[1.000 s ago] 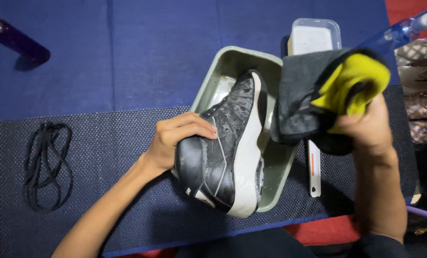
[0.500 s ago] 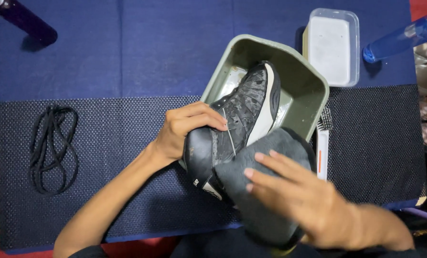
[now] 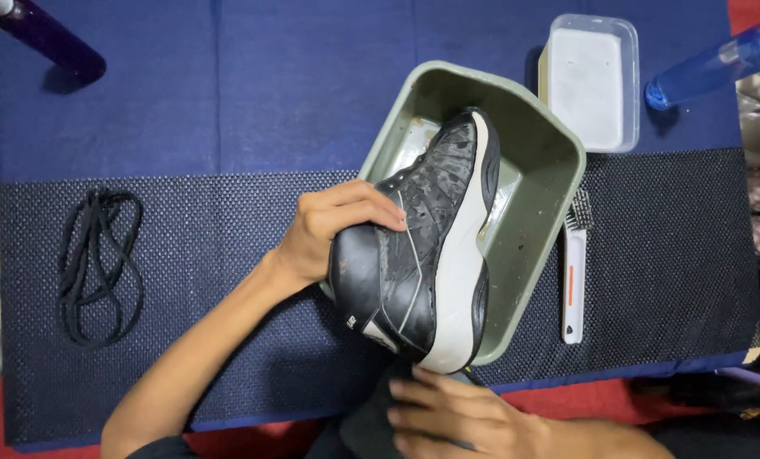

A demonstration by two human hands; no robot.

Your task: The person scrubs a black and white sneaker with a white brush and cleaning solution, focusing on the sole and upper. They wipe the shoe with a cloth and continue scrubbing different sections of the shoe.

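Black and grey, the high-top shoe (image 3: pixel 422 255) rests over the green plastic tub (image 3: pixel 540 153), clamped in your left hand (image 3: pixel 329 229). Your right hand (image 3: pixel 456 416) has dropped below that grip, pressing flat on the dark cloth (image 3: pixel 367 425), so wiping has paused.

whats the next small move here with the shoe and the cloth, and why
Probably bring the dark grey cloth under the right hand up onto the black and white sneaker's heel: the left hand steadies it over the green plastic tub, and the cloth sits just below.
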